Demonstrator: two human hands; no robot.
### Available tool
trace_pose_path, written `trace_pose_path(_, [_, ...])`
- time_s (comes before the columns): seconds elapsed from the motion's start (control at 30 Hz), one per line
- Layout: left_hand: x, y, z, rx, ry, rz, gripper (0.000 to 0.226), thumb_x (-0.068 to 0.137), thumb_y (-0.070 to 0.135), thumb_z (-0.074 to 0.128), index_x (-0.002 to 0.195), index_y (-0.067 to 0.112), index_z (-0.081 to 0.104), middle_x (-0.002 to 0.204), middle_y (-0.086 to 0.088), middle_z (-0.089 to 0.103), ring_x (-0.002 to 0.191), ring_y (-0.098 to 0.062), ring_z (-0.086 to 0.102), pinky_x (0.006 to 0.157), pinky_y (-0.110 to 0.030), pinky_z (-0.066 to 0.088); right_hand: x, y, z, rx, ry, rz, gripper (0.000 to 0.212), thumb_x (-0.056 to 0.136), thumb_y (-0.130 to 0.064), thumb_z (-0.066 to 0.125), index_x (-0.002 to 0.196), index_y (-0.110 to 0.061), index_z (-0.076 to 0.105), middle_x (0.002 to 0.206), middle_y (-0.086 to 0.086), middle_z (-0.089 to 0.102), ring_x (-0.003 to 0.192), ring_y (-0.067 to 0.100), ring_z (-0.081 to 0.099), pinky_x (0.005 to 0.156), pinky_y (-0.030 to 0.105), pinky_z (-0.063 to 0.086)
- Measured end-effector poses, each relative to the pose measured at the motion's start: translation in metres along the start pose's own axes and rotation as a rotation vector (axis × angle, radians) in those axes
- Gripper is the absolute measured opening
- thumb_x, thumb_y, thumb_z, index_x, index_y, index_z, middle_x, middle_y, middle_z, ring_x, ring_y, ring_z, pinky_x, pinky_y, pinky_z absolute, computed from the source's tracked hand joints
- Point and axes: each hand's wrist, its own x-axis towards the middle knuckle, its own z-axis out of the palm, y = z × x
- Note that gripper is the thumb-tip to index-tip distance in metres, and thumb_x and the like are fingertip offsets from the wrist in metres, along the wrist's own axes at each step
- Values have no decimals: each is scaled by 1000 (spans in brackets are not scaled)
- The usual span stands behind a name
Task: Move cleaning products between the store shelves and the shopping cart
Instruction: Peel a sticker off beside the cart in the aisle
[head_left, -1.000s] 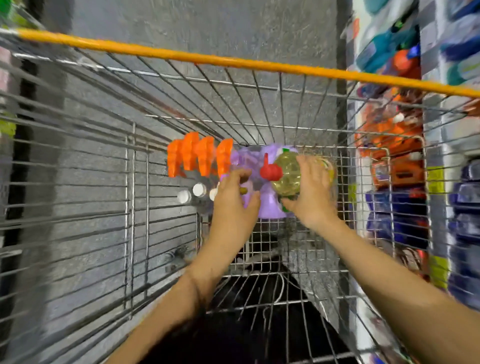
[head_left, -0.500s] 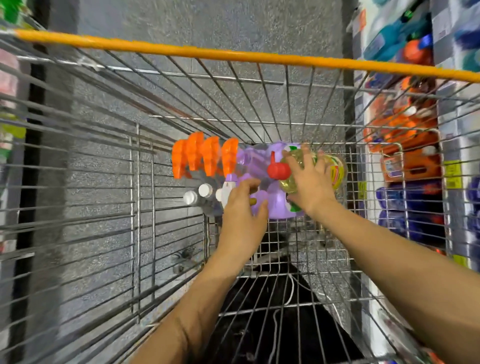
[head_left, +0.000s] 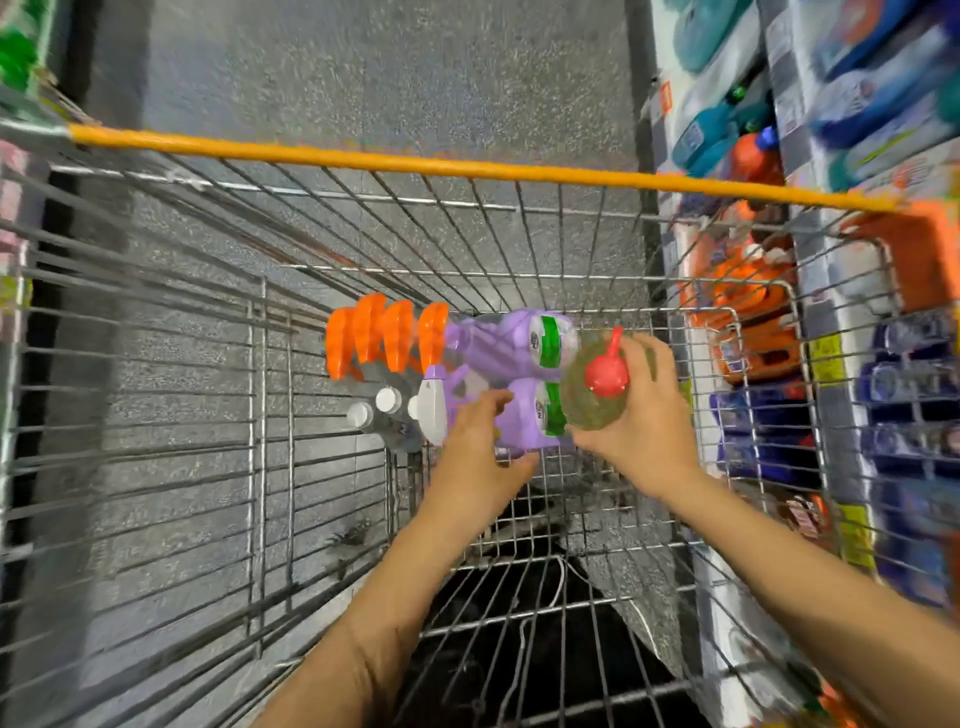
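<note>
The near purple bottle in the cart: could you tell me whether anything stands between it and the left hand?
Nothing visible does. The left hand lies directly over the near purple bottle; the green bottle, gripped by the right hand, sits to its right, not between.

The left hand (head_left: 478, 462) and the right hand (head_left: 644, 421) were bare, with nothing worn on the fingers. The forearms (head_left: 395, 597) behind them were uncovered. Below the wrists, nearer the body, lay dark clothing (head_left: 519, 654) crossed by a white cord (head_left: 560, 579) (possibly a drawstring, too blurred to tell).
</note>
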Motion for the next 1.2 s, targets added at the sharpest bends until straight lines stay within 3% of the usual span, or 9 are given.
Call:
trace_pose_path(0.13, [-16,17,-7,4,-154,83,91,75,24,81,147,22,24,146,8,32,134,-11,35,112,-31,33,-28,-28,-38,250,41,9,106,42,-48,91,133,-15,47,128,2,48,109,2,47,94,5,34])
trace_pose_path(0.3, [-44,46,-22,-42,-189,210,118,60,31,91,140,45,7,133,46,6,131,18,15,108,-4,21,-65,-73,-82,452,12,13,99,33,-53,86,124,-40,51,118,-16,57,106,-2,57,93,23,48])
trace_pose_path(0.43, [-71,62,-31,-266,-252,173,121,46,38,96,141,50,21,147,11,36,137,-17,39,109,-45,39,-81,-102,-127,649,-103,-68,96,33,-37,94,120,-40,54,111,-14,68,104,4,64,87,22,52])
trace_pose_path(0.6, [-100,93,-63,-273,-317,249,111,52,25,91,116,82,22,138,31,39,126,12,43,99,-11,39,-83,-125,-182,737,-245,-208,103,35,-8,97,122,-38,51,110,-24,66,100,-1,65,81,14,50])
trace_pose_path(0.77, [-113,128,-62,-373,-153,431,87,57,26,85,126,57,42,121,15,62,111,-11,62,87,-23,50,-85,-141,-198,933,-242,-265,104,37,-9,94,128,-34,51,113,-5,70,102,14,68,79,21,54])
trace_pose_path(0.87, [-119,133,-63,-542,-174,401,95,48,46,91,128,16,49,109,3,71,100,-16,68,79,-26,54,-83,-144,-195,1058,-325,-183,113,43,-50,93,141,-26,41,131,-3,62,118,16,61,87,24,53])
trace_pose_path(0.93, [-126,133,-62,-702,-233,320,110,18,50,96,109,-4,63,92,-10,75,82,-22,72,66,-29,57,-84,-137,-191,1057,-376,-112,101,54,-69,80,141,-35,41,142,-7,53,128,11,53,91,24,51])
trace_pose_path(1.07, [-124,140,-61,-1081,-420,197,85,28,57,91,100,16,77,106,-13,72,97,-29,69,81,-41,57,-95,-127,-171,1043,-617,2,87,58,-81,67,136,-54,39,143,-14,51,131,13,50,105,47,43])
trace_pose_path(1.2, [-130,146,-62,-1073,-406,240,75,58,66,78,118,20,70,123,-7,67,114,-24,63,90,-35,53,-106,-133,-157,1103,-600,47,92,73,-78,57,150,-39,26,147,-4,48,134,18,48,111,51,38])
